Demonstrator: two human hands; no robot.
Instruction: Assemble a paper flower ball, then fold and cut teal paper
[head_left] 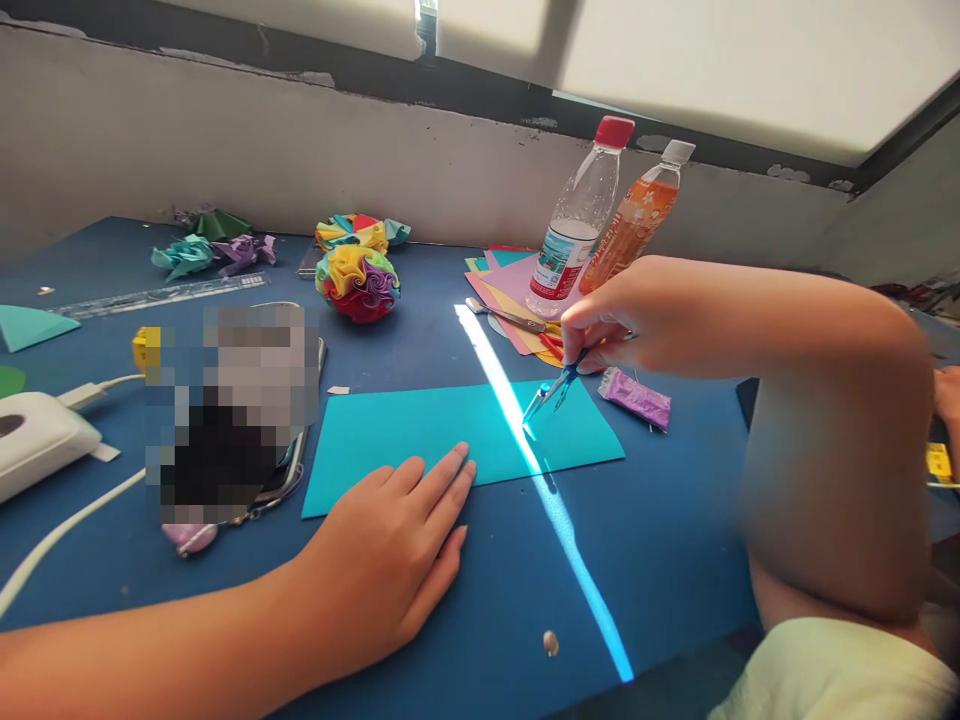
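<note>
A teal paper sheet (420,435) lies flat on the blue table (525,600). My left hand (390,560) rests flat on the table with fingers stretched out, the fingertips pressing the sheet's near edge. My right hand (630,320) hovers above the sheet's right part, fingers pinched on the top of a small blue compass (553,390). The compass points touch the paper near a bright strip of sunlight.
Two plastic bottles (581,215) stand at the back beside a stack of coloured paper (510,290) with scissors (517,325). A colourful paper ball (358,282), a ruler (157,297), a purple packet (637,398), a white device (34,440) with cable and a phone are around.
</note>
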